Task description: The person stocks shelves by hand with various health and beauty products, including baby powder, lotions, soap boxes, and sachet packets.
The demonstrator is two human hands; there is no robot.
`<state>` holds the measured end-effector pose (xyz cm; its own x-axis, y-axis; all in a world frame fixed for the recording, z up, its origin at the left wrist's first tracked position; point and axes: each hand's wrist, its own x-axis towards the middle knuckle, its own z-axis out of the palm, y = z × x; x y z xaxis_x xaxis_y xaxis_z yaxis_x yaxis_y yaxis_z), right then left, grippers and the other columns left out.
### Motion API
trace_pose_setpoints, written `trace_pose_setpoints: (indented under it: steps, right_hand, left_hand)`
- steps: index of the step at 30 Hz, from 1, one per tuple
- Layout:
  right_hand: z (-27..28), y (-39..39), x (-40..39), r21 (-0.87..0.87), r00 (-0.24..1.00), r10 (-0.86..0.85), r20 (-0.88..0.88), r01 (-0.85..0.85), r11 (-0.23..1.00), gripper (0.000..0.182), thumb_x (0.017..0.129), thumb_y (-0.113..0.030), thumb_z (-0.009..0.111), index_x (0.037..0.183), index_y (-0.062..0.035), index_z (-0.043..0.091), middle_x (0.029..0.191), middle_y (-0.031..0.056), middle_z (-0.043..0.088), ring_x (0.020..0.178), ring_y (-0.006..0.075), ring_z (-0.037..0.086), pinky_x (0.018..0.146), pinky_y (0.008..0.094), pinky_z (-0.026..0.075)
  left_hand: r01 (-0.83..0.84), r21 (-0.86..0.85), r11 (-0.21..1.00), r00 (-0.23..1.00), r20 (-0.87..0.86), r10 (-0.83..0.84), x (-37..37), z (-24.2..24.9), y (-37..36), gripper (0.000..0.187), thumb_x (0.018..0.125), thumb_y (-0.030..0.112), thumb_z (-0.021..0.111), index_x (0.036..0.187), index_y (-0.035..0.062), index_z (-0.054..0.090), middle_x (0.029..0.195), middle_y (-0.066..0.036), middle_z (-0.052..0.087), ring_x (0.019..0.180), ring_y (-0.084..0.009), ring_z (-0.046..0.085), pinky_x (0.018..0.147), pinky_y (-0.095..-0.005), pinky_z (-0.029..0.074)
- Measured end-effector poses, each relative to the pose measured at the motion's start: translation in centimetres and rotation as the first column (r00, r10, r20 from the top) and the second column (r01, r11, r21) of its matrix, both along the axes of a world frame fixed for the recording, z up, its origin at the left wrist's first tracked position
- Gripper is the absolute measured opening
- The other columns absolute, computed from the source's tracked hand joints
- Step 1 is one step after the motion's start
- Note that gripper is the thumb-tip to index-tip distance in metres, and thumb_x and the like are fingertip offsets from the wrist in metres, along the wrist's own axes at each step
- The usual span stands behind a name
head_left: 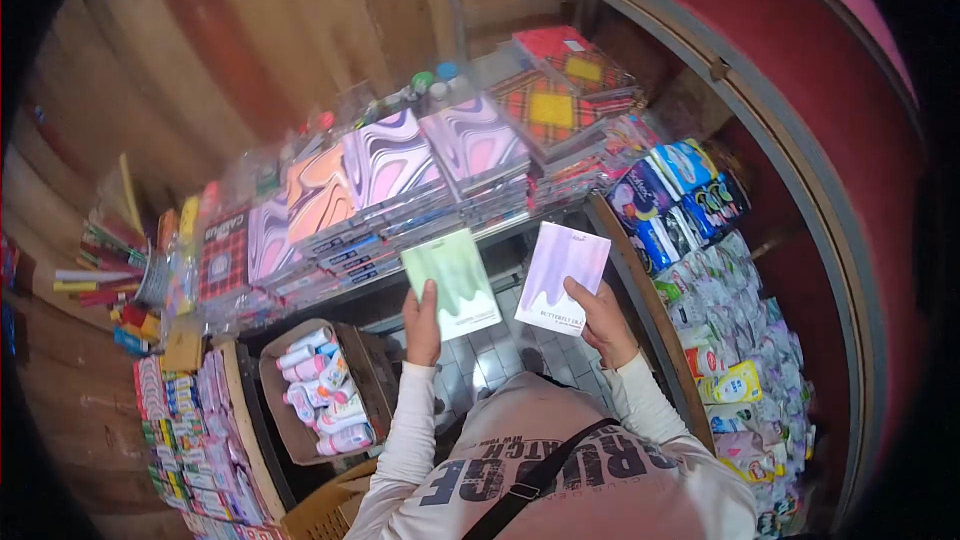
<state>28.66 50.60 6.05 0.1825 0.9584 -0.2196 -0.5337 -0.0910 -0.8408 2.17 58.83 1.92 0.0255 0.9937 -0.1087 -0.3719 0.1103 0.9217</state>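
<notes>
My left hand (424,325) grips a notebook with a green and white dripping-paint cover (455,280), thumb on its front and fingers behind. In my right hand (604,318) is a second notebook with a purple and white cover (563,265), lettered "BUTTERFLY" near its lower edge. Both notebooks are held upright side by side in front of my chest, a small gap between them. Beyond them lie stacks of notebooks with marbled covers (393,162) on a shelf. The fingers behind each notebook are mostly hidden.
Tartan-covered books (552,110) are piled at the back right. A cardboard box (272,380) of pink and white bottles (325,390) stands at my left. Packed pouches (730,340) line the right side, toothpaste-like boxes (190,420) the far left. Below the notebooks is a tiled floor (470,362).
</notes>
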Motion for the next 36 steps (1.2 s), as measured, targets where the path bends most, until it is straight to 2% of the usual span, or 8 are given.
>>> trace_pose_setpoints:
  steps: [7,12,16,19,23,26,32,36]
  right_hand:
    - [1.0,1.0,1.0,0.043,0.987,-0.030,-0.156,0.037,0.998,0.039,0.097,-0.024,0.062,0.127,0.0001,0.055,0.114,0.0114,0.067,0.101,0.0208,0.068,0.086,0.0355,0.057]
    - [4.6,1.9,0.3,0.111,0.880,0.165,-0.446,-0.129,0.985,0.060,0.102,-0.051,0.041,0.136,-0.0019,0.048,0.119,0.0151,0.065,0.110,0.0286,0.066,0.091,0.0431,0.056]
    - [2.2,2.8,1.5,0.224,0.864,0.238,-0.445,-0.149,0.963,0.070,0.099,-0.061,0.038,0.139,-0.0047,0.045,0.120,0.0144,0.064,0.110,0.0268,0.065,0.088,0.0429,0.057]
    - [3.6,3.0,1.4,0.046,0.892,0.046,-0.449,-0.028,0.999,0.070,0.096,-0.066,0.040,0.126,-0.0046,0.055,0.101,0.0116,0.065,0.085,0.0221,0.067,0.074,0.0378,0.057]
    - [1.6,3.0,3.5,0.119,0.776,0.287,-0.562,-0.268,0.956,0.060,0.097,-0.058,0.045,0.119,-0.0032,0.054,0.086,0.0115,0.060,0.061,0.0178,0.057,0.053,0.0286,0.044]
    - [0.7,2.1,4.4,0.393,0.535,0.540,-0.649,-0.372,0.841,0.063,0.098,-0.055,0.048,0.122,0.0031,0.048,0.088,0.0092,0.057,0.067,0.0165,0.057,0.059,0.0265,0.049]
    - [1.1,0.8,5.9,0.394,0.338,0.532,-0.776,-0.397,0.829,0.061,0.098,-0.053,0.043,0.113,0.0058,0.045,0.082,0.0086,0.050,0.056,0.0158,0.050,0.052,0.0280,0.044]
    - [1.4,-0.2,5.0,0.456,0.277,0.596,-0.754,-0.433,0.778,0.067,0.095,-0.055,0.047,0.122,0.0068,0.045,0.087,0.0117,0.055,0.063,0.0191,0.055,0.056,0.0289,0.048]
  left_hand:
    - [0.363,-0.108,0.926,0.740,0.637,-0.216,1.0,0.2,-0.2,0.058,0.100,0.047,0.049,0.142,0.0062,0.045,0.129,-0.014,0.062,0.114,-0.0279,0.064,0.099,-0.0421,0.051]
    - [0.662,0.064,0.746,0.492,0.715,-0.497,5.8,2.6,-1.1,0.051,0.081,0.054,0.070,0.092,0.0048,0.065,0.144,-0.024,0.043,0.133,-0.0398,0.043,0.107,-0.0525,0.040]
    - [0.727,0.270,0.631,0.192,0.803,-0.565,8.0,1.9,-0.8,0.047,0.079,0.054,0.074,0.083,0.0085,0.064,0.154,-0.023,0.029,0.141,-0.0377,0.033,0.114,-0.0484,0.031]
    - [0.732,0.239,0.638,0.279,0.749,-0.601,8.6,3.3,-1.0,0.044,0.079,0.057,0.073,0.079,0.0131,0.066,0.159,-0.020,0.022,0.147,-0.0362,0.022,0.117,-0.0513,0.025]
    - [0.734,0.225,0.640,0.314,0.723,-0.615,9.9,2.5,-0.8,0.047,0.084,0.062,0.065,0.072,0.0161,0.062,0.161,-0.019,0.019,0.150,-0.0323,0.017,0.119,-0.0509,0.023]
    - [0.742,0.190,0.643,0.318,0.744,-0.588,10.5,1.6,-1.0,0.046,0.085,0.060,0.065,0.070,0.0167,0.062,0.161,-0.017,0.020,0.150,-0.0313,0.016,0.119,-0.0501,0.024]
    - [0.732,0.172,0.659,0.387,0.691,-0.611,11.6,2.4,-0.9,0.042,0.088,0.055,0.064,0.073,0.0160,0.061,0.159,-0.017,0.026,0.147,-0.0305,0.026,0.117,-0.0487,0.027]
    - [0.717,0.096,0.691,0.496,0.626,-0.602,12.3,2.9,-1.3,0.036,0.090,0.050,0.062,0.080,0.0153,0.060,0.131,-0.014,0.050,0.122,-0.0285,0.049,0.102,-0.0443,0.039]
